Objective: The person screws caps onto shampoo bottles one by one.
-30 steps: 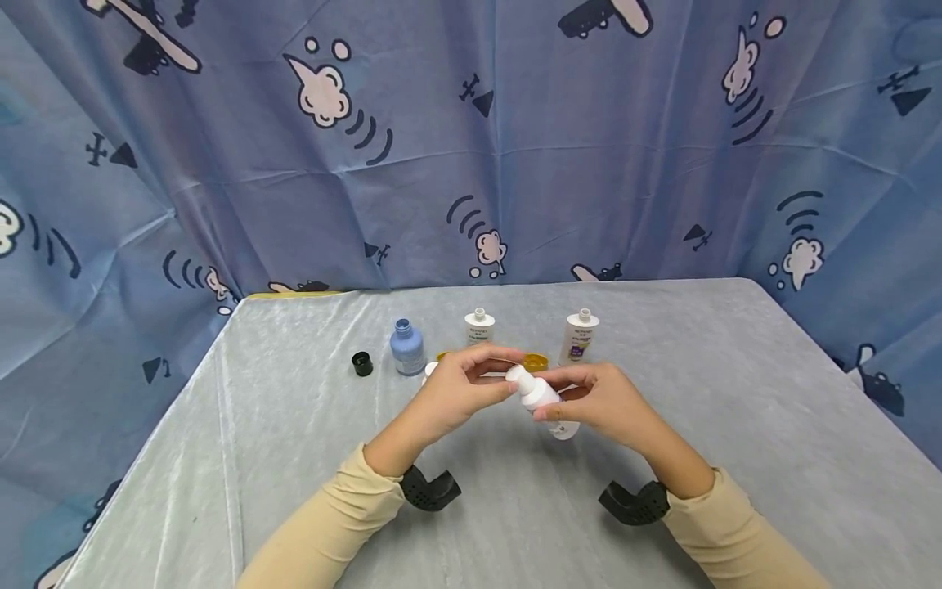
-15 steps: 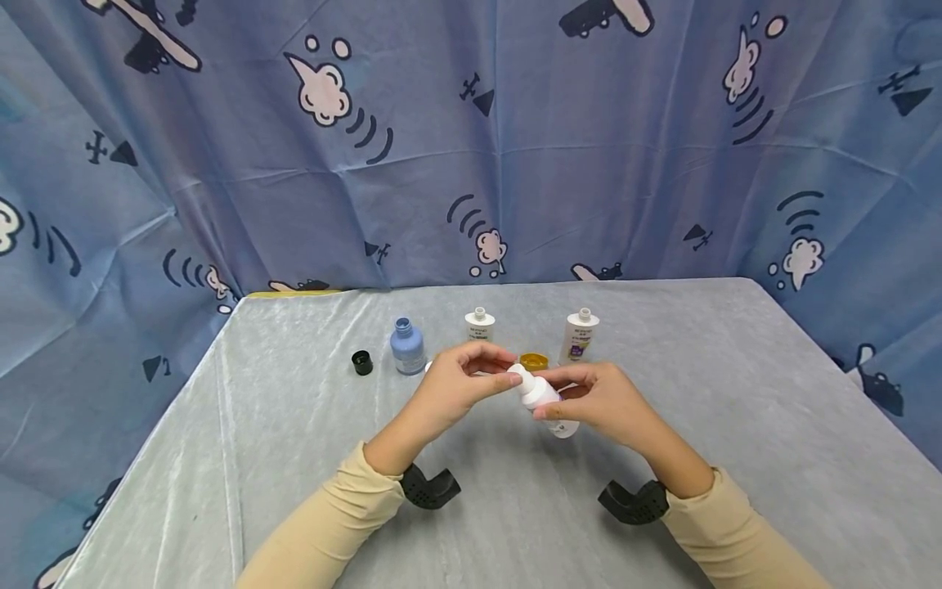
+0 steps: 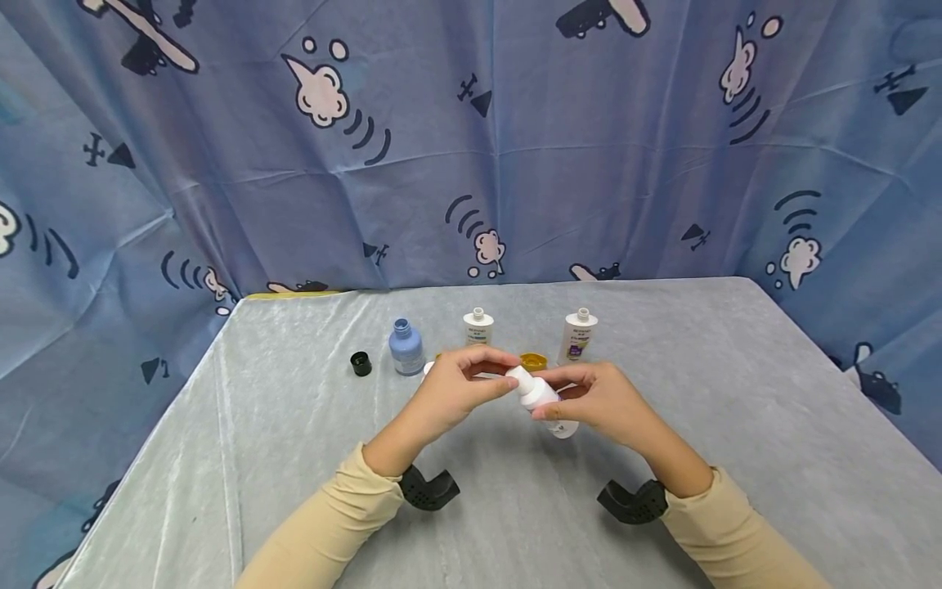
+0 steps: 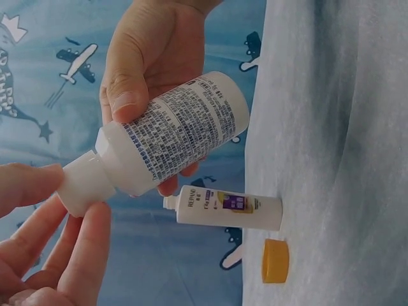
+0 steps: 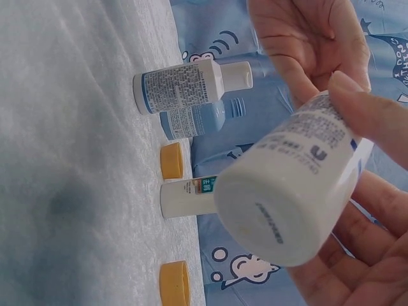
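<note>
White bottle (image 4: 178, 134) tilted, gripped by right hand (image 3: 594, 398); left hand (image 3: 465, 379) pinches its cap (image 4: 86, 183). Reads as cap-turning, on or off unclear; next likely needs bottle steady, cap twisted.

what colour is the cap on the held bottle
The cap is white, best seen in the left wrist view.

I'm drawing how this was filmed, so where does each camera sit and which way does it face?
Head: on the person's head, facing forward and down at the table and curtain; left grip, right grip and sleeves show.
Left wrist: on that wrist, facing the held bottle side-on; both grips show.
Right wrist: on that wrist, facing the held bottle's base; both grips show.
Shared: the two wrist views both show the held bottle and both grips.
</note>
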`<state>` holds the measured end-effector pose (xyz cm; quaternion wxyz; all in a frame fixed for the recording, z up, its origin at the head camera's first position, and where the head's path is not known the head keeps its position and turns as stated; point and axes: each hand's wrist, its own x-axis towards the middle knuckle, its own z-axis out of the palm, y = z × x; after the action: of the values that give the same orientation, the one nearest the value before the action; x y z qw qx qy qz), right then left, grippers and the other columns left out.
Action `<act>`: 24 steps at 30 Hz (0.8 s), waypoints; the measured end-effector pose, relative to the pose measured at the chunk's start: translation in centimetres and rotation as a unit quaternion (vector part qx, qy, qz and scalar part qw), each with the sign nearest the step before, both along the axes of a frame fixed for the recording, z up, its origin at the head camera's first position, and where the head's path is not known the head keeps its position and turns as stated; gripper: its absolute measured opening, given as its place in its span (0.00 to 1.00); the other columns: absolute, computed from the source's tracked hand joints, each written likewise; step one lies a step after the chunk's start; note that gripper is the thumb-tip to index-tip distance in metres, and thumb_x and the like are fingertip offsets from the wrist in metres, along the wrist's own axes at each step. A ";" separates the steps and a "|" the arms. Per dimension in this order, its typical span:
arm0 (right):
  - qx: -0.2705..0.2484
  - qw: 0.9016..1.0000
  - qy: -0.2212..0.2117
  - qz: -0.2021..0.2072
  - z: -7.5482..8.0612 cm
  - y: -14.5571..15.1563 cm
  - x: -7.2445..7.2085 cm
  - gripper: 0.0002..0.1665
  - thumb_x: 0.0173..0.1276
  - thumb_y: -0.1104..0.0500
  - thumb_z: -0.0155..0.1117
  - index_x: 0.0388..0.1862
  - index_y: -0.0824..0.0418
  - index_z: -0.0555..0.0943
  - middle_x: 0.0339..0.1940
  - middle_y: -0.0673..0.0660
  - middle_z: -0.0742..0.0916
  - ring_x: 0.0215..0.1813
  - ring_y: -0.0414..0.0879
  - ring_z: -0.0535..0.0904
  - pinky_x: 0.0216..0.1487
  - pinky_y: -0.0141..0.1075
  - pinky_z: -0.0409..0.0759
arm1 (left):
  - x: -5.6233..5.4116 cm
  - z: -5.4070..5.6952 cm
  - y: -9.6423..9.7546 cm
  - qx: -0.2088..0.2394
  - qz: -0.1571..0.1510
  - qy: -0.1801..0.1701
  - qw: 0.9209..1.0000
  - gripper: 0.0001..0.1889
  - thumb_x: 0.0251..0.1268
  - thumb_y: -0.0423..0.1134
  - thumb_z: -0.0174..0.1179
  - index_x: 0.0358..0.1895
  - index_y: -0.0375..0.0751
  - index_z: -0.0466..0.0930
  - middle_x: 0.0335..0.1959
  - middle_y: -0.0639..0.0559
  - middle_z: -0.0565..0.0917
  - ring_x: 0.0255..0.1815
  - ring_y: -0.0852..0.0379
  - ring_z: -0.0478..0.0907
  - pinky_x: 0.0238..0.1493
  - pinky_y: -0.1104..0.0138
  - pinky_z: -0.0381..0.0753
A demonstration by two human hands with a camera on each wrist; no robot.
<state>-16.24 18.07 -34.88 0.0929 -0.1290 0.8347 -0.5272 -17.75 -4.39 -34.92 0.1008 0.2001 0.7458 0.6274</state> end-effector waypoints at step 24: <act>0.004 1.000 0.004 -0.005 0.0 0.1 0.1 0.30 0.54 0.53 0.81 0.54 0.65 0.85 0.49 0.64 0.88 0.39 0.44 0.88 0.38 0.36 0.86 | 0.2 0.0 0.2 -0.008 0.020 -0.001 1.000 0.16 0.61 0.36 0.70 0.52 0.37 0.84 0.51 0.44 0.87 0.50 0.57 0.83 0.51 0.67 0.84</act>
<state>-16.15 18.16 -34.86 0.0873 -0.1264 0.8377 -0.5241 -17.59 -4.19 -34.93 0.0907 0.1842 0.7543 0.6236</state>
